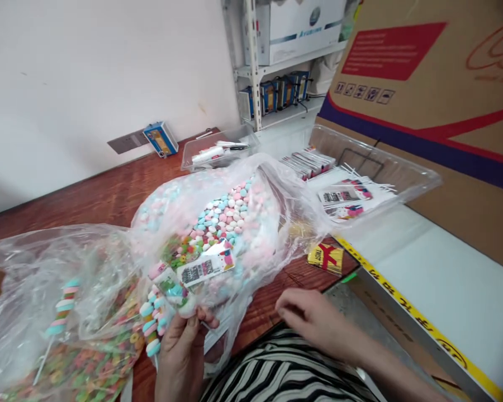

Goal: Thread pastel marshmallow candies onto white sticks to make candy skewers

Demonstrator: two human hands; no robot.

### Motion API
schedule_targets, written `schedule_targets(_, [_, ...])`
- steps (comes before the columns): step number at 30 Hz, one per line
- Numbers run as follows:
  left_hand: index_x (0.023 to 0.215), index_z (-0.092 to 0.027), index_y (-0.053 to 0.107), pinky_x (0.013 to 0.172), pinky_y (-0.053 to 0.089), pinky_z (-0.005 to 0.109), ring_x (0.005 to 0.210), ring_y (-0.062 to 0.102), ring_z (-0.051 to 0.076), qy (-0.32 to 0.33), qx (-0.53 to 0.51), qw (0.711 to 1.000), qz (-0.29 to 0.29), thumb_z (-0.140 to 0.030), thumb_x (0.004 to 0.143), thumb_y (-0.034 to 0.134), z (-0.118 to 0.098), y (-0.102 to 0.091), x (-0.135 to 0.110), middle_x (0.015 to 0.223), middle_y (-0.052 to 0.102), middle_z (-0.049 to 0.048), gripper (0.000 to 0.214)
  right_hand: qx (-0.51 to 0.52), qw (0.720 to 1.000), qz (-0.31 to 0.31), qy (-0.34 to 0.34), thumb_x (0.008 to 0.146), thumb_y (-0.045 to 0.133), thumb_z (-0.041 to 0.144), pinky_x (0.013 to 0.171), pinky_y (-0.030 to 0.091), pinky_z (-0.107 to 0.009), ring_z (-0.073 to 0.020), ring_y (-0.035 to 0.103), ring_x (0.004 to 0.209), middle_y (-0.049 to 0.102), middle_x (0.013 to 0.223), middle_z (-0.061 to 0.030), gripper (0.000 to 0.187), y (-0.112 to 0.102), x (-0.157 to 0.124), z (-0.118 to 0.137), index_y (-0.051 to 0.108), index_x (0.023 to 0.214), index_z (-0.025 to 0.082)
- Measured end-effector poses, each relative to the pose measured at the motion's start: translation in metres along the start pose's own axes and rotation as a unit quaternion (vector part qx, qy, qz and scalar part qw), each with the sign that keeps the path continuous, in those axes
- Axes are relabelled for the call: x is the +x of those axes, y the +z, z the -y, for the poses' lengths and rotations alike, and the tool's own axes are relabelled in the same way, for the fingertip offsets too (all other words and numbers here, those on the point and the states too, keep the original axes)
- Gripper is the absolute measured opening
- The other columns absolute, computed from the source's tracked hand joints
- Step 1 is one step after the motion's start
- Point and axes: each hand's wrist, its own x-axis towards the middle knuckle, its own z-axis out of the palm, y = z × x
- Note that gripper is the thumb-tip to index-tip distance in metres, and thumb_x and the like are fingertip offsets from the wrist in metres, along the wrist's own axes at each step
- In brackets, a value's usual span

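My left hand (183, 347) is closed around a wrapped skewer of pastel marshmallow candies (167, 293) with a printed label card (205, 268), held just above the near table edge. Behind it lies a big clear plastic bag (230, 218) full of pink, blue and white candies. My right hand (310, 318) rests low at the wooden table's (104, 195) near edge, fingers curled together and pointing left, holding nothing I can make out. A second clear bag (58, 324) at the left holds colourful ring candies and another skewer.
A clear plastic tray (377, 167) at the right holds label cards and white sticks. A smaller clear box (218, 151) sits at the back, near a blue packet (161, 138). A yellow wrapper (326, 258) lies on the table. A large cardboard box (436, 95) and a shelf (276, 67) stand behind.
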Motion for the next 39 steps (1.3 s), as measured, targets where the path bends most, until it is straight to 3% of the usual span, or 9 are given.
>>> schedule_targets(3, [0.073,-0.017,0.068,0.052,0.048,0.022,0.065,0.06,0.015,-0.045,0.032,0.998,0.011,-0.035,0.066,0.083,0.008,-0.005,-0.007,0.073,0.064,0.0015,0.025,-0.196,0.969,-0.13,0.078,0.093,0.042,0.015,0.079,0.048,-0.028,-0.0184,0.065,0.089,0.069,0.095,-0.0057,0.024,-0.014,-0.015,-0.042,0.065,0.096,0.019])
schedule_targets(6, [0.071,-0.015,0.069,0.057,0.05,0.023,0.065,0.06,0.014,-0.058,0.045,0.997,0.034,-0.035,0.063,0.085,0.015,0.0,-0.012,0.072,0.063,0.0022,0.026,-0.303,0.932,-0.155,0.123,0.096,0.04,0.018,0.075,0.048,-0.028,-0.0198,0.066,0.091,0.066,0.105,-0.0095,0.026,-0.018,-0.014,-0.065,0.064,0.106,0.018])
schedule_targets(14, [0.072,-0.015,0.071,0.064,0.051,0.027,0.065,0.059,0.015,-0.04,0.064,0.995,0.068,-0.035,0.068,0.081,0.017,0.014,-0.021,0.071,0.063,0.003,0.023,-0.393,0.901,-0.143,0.117,0.094,0.047,0.017,0.05,0.032,-0.024,-0.0148,0.064,0.065,0.066,0.091,-0.0078,0.018,0.0,0.02,-0.065,0.062,0.087,0.018])
schedule_targets(19, [0.075,-0.015,0.068,0.056,0.045,0.024,0.064,0.056,0.015,-0.011,0.168,0.985,0.037,-0.047,0.073,0.074,0.016,0.003,-0.019,0.072,0.063,0.0038,0.033,-0.407,0.892,-0.166,0.105,0.094,0.044,0.017,0.05,0.032,-0.026,-0.017,0.064,0.062,0.066,0.083,-0.0092,0.017,-0.004,0.007,-0.059,0.056,0.084,0.016])
schedule_targets(24, [0.081,-0.018,0.066,0.062,0.043,0.027,0.066,0.052,0.016,0.143,0.461,0.875,0.021,-0.038,0.091,0.053,0.005,0.01,-0.008,0.068,0.057,0.0011,0.025,-0.278,0.942,-0.174,-0.064,0.095,0.043,0.018,0.057,0.04,-0.022,-0.011,0.059,0.057,0.058,0.069,0.0027,0.015,-0.006,-0.02,-0.018,0.049,0.082,0.022])
schedule_targets(28, [0.088,-0.019,0.066,0.077,0.046,0.032,0.084,0.057,0.02,0.287,0.606,0.737,0.081,-0.014,0.094,0.039,0.009,0.028,0.005,0.087,0.06,0.0057,0.027,-0.269,0.925,-0.222,-0.153,0.097,0.042,0.017,0.06,0.038,-0.025,-0.0134,0.057,0.061,0.055,0.069,0.0018,0.016,0.011,0.002,0.018,0.048,0.083,0.023])
schedule_targets(31, [0.09,-0.018,0.065,0.075,0.047,0.032,0.084,0.057,0.021,0.337,0.657,0.669,0.084,-0.003,0.09,0.039,0.017,0.038,0.012,0.087,0.059,0.0064,0.03,-0.339,0.892,-0.243,-0.173,0.096,0.045,0.014,0.061,0.037,-0.028,-0.0165,0.056,0.064,0.055,0.072,-0.0012,0.017,0.027,0.034,0.031,0.048,0.081,0.022])
schedule_targets(34, [0.094,-0.019,0.065,0.07,0.048,0.031,0.078,0.057,0.02,0.363,0.672,0.642,0.07,-0.001,0.088,0.042,0.022,0.04,0.014,0.083,0.059,0.005,0.03,-0.404,0.865,-0.238,-0.18,0.091,0.05,0.009,0.056,0.033,-0.03,-0.0182,0.054,0.061,0.055,0.072,-0.0028,0.018,0.038,0.058,0.033,0.049,0.078,0.021])
schedule_targets(39, [0.097,-0.017,0.059,0.069,0.049,0.032,0.076,0.059,0.02,0.397,0.632,0.662,0.056,-0.012,0.093,0.045,0.025,0.036,0.011,0.082,0.062,0.005,0.015,-0.414,0.852,-0.227,-0.227,0.09,0.048,0.005,0.057,0.034,-0.032,-0.0194,0.053,0.059,0.055,0.069,-0.0034,0.021,0.049,0.063,0.032,0.051,0.076,0.02])
